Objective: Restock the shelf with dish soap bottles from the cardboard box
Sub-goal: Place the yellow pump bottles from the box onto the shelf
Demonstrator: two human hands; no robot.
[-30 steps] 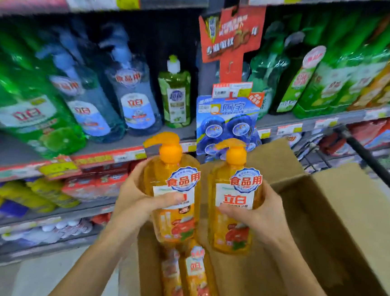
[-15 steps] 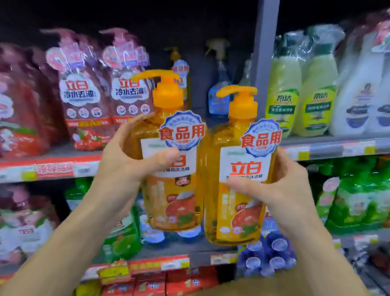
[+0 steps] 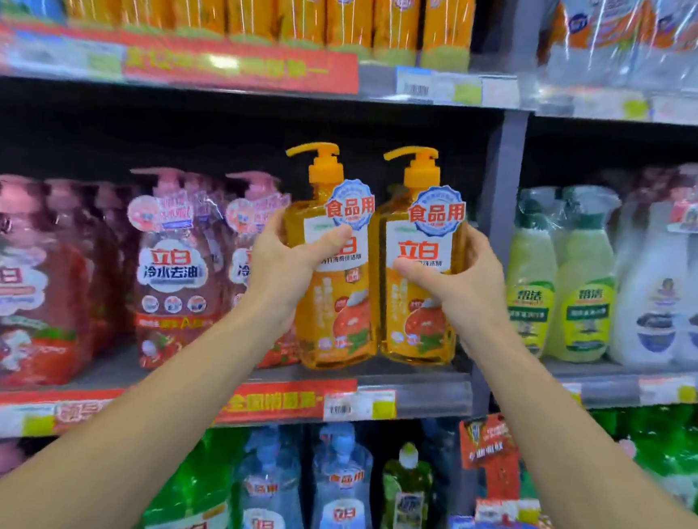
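Note:
Two orange pump bottles of dish soap stand upright side by side at the right end of the middle shelf (image 3: 412, 386). My left hand (image 3: 286, 265) grips the left bottle (image 3: 335, 305) around its label. My right hand (image 3: 462, 280) grips the right bottle (image 3: 417, 312) the same way. Their bases are level with the shelf's front edge; I cannot tell whether they rest on it. The cardboard box is out of view.
Pink-red soap packs (image 3: 174, 266) fill the shelf left of the bottles. A grey upright post (image 3: 499, 235) stands just right of them, with green and white spray bottles (image 3: 565, 283) beyond. Orange bottles (image 3: 277, 0) line the shelf above; blue and green ones (image 3: 335, 495) sit below.
Both hands lifted the two bottles out of the box, up and forward to the middle shelf. The view tilted up, so the box dropped out of sight.

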